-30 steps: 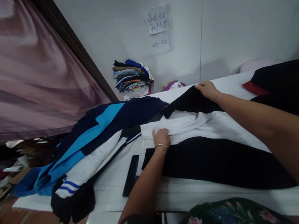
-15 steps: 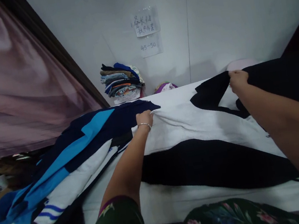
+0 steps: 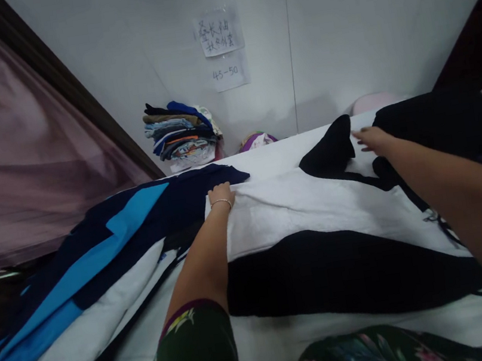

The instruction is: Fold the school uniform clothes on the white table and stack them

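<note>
The left hand (image 3: 220,194) pinches the black-and-white garment's (image 3: 308,206) white edge at 10 o'clock while the right hand (image 3: 373,138) lies flat and open at 2 o'clock, spreading it across the surface (image 3: 292,342).

Looks like a garment sorting or resale workroom: white worktable (image 3: 265,162) heaped with jackets (image 3: 110,248), folded clothing stack (image 3: 182,134) against the wall, handwritten paper sign (image 3: 217,32) and "45-50" label (image 3: 228,72) taped above.
</note>
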### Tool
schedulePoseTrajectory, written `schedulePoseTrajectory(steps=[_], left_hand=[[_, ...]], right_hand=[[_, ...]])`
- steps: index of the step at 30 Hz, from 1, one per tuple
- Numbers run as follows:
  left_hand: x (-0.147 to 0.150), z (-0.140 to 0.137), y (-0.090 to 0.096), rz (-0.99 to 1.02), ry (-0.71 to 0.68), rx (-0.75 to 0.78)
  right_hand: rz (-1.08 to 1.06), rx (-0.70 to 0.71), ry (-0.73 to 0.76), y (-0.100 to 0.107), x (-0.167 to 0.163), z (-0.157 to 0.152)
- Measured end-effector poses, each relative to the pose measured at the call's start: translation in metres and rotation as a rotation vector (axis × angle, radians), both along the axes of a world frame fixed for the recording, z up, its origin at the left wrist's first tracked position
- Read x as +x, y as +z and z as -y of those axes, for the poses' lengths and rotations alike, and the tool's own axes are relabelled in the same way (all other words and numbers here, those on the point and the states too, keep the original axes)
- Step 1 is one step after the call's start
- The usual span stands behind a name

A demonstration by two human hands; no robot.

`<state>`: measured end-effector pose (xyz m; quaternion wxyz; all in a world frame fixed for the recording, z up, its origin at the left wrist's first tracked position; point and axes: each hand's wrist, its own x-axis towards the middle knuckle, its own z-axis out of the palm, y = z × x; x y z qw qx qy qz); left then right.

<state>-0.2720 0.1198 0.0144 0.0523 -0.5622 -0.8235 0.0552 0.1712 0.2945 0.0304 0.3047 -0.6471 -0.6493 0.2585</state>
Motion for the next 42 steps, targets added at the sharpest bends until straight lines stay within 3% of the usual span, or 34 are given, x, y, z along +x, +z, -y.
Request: schedulePoseTrajectory(steps=[3, 7, 15, 21, 25, 27, 29, 32, 35, 38, 42], left_hand=[[-0.006, 0.005, 0.0, 0.011, 0.047, 0.059], [-0.01, 0.007, 0.005, 0.008, 0.091, 0.055], [-0.012, -0.006, 0.003, -0.046, 0.031, 0.081], [-0.021, -0.017, -0.014, 0.003, 0.009, -0.008], [-0.021, -0.012, -0.009, 0.111, 0.006, 0.097], [-0.016, -0.003, -0.005, 0.11, -0.034, 0.195], [-0.006, 0.011, -0.006, 0.073, -0.162, 0.248], [0.011, 0.034, -0.023, 0.041, -0.415, 0.173], [0.017, 0.047, -0.047, 0.046, -0.398, 0.055], [0.013, 0.046, -0.059, 0.062, -0.28, -0.035], [0.013, 0.043, -0.048, 0.072, -0.273, -0.113]], right_hand=[[0.149, -0.161, 0.094, -0.029, -0.007, 0.02], [0.329, -0.169, 0.134, -0.056, -0.02, 0.032], [0.569, 0.054, -0.072, -0.058, 0.01, 0.015], [0.616, 0.065, -0.065, -0.073, 0.015, 0.011], [0.679, 0.004, 0.01, -0.075, 0.013, 0.011], [0.692, 0.039, 0.018, -0.071, 0.007, 0.016], [0.649, 0.205, 0.076, -0.068, -0.002, 0.027], [0.552, 0.436, 0.412, -0.073, -0.019, 0.055], [0.573, 0.3, 0.707, -0.088, -0.03, 0.08], [0.617, 0.133, 0.716, -0.098, -0.035, 0.09], [0.625, 0.1, 0.664, -0.091, -0.037, 0.1]])
